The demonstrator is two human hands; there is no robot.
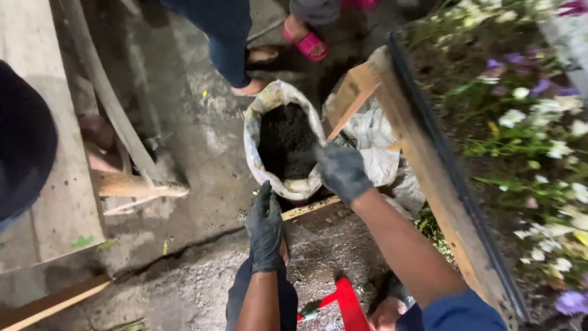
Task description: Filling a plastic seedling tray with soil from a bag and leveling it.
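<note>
Outdoor garden work spot, cracked concrete ground (202, 141), flower bed (527, 135), soil sack (285, 144)

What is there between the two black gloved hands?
In the head view, between the left hand and the right hand sits the near rim of the white sack of dark soil, with bare ground below.

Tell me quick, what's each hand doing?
Left hand: open, black glove flat, fingers near the sack of dark soil.
Right hand: closed grip on the sack's rim.

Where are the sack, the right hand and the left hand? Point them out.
sack (253, 132): head view, white left wall.
right hand (342, 171): head view, back of glove.
left hand (264, 224): head view, back of glove.
</note>
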